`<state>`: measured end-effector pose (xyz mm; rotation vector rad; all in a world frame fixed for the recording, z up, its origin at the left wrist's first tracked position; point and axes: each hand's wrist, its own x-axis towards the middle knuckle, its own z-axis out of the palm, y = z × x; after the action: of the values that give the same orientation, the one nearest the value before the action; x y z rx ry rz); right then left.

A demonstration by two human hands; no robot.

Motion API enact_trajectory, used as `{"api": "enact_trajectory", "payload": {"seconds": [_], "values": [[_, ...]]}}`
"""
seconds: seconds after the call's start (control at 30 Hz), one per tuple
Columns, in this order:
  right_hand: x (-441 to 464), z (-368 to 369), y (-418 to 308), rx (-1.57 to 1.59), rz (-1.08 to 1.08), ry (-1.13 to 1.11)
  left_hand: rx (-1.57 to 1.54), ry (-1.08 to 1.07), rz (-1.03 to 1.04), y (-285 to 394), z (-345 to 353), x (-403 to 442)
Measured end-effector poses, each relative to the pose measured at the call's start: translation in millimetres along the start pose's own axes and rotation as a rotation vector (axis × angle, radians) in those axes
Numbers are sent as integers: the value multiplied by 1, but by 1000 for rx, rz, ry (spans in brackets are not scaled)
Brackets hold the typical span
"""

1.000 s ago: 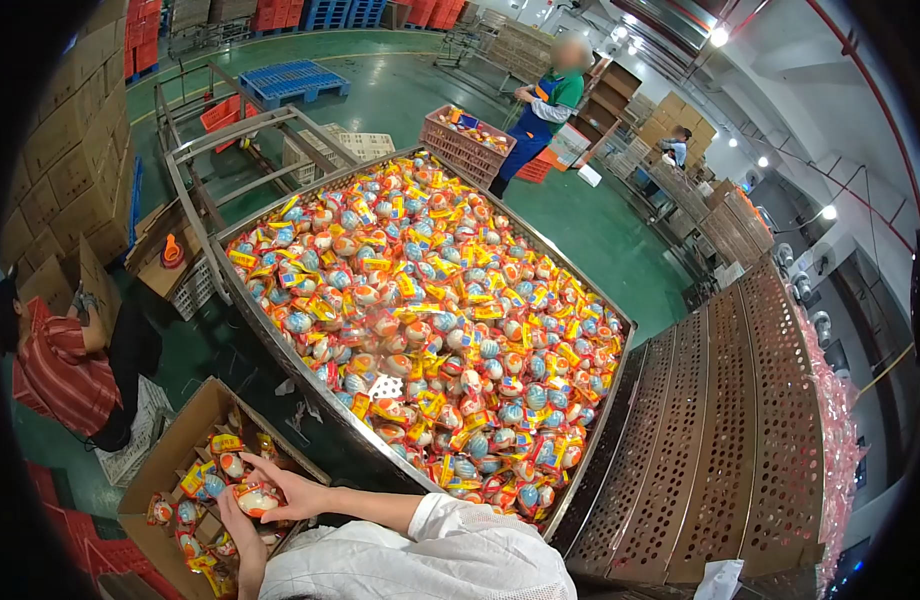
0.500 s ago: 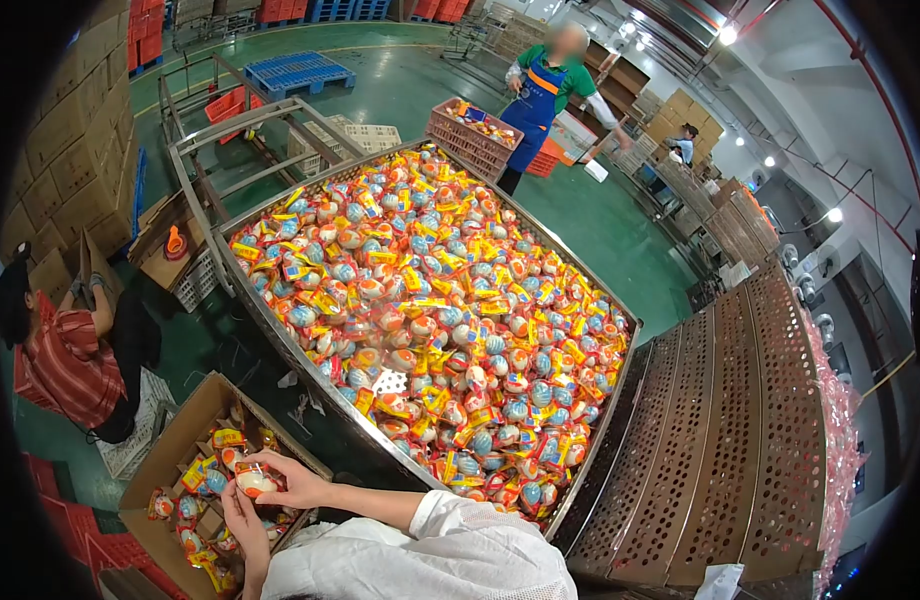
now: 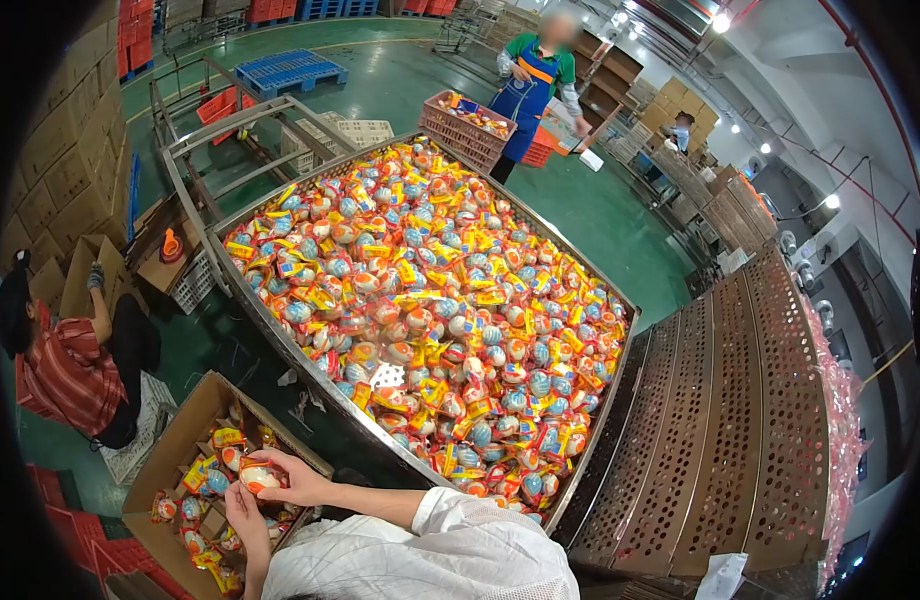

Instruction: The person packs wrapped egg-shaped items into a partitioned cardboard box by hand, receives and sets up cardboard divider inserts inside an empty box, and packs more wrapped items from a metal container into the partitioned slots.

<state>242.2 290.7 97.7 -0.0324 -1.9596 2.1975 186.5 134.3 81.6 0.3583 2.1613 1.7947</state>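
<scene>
Above the open cardboard box [image 3: 148, 478], both hands are around one egg-shaped item in a clear wrapper [image 3: 261, 476], orange and white. My right hand [image 3: 296, 482] grips it from the right, thumb and fingers closed round it. From below and the left, my left hand [image 3: 244, 514] closes its fingers at its lower edge. Inside the box lie several similar wrapped eggs [image 3: 193, 508] with yellow, red and blue packaging. To the right, a large metal-rimmed tray [image 3: 330, 398] is heaped with many more wrapped eggs [image 3: 450, 310].
Perforated brown panels [image 3: 720, 430] stand along the right. A co-worker in a striped top [image 3: 80, 375] sits at the left by a box. Another in a blue apron [image 3: 525, 100] stands beyond the tray, near a pink crate [image 3: 465, 135]. A metal frame [image 3: 195, 165] adjoins the tray.
My hands keep the wrapped egg over the box with little movement. The seated co-worker's arm has lifted, and the standing co-worker's arm has lowered.
</scene>
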Motion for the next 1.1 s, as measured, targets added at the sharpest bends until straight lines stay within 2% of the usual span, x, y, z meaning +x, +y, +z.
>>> {"api": "enact_trajectory", "payload": {"seconds": [0.23, 0.33, 0.4, 0.43, 0.5, 0.6, 0.8, 0.87, 0.93, 0.97, 1.03, 1.1], "values": [[-1, 1, 4, 52, 43, -29, 0, -20, 70, -9, -2, 0], [0, 3, 4, 174, 69, -46, -49, -26, 51, -8, -5, -1], [1, 4, 1, 440, 103, -75, -73, -44, 27, -5, -6, -3], [1, 2, -2, 439, 102, -74, -80, -43, 55, -1, -4, -5], [0, -5, -17, 435, 299, -130, -89, -45, 85, -1, -3, -5], [1, -1, -3, 588, 239, -138, -91, -52, 137, -7, -6, -6], [0, -4, -10, 758, 284, -159, -135, -68, 237, 5, -3, -7], [-1, -7, -8, 798, 329, -181, -177, -169, 208, 1, -8, -6], [-4, -12, -3, 897, 374, -259, -100, -278, 223, 17, -15, -2], [-4, -12, 3, 848, 390, -235, -58, -339, 190, 27, -17, -8], [-9, -8, -6, 802, 387, -206, -36, -271, 172, 27, -13, -10], [-7, -8, -3, 786, 463, -258, -139, -262, 380, 17, -12, -4]]}}
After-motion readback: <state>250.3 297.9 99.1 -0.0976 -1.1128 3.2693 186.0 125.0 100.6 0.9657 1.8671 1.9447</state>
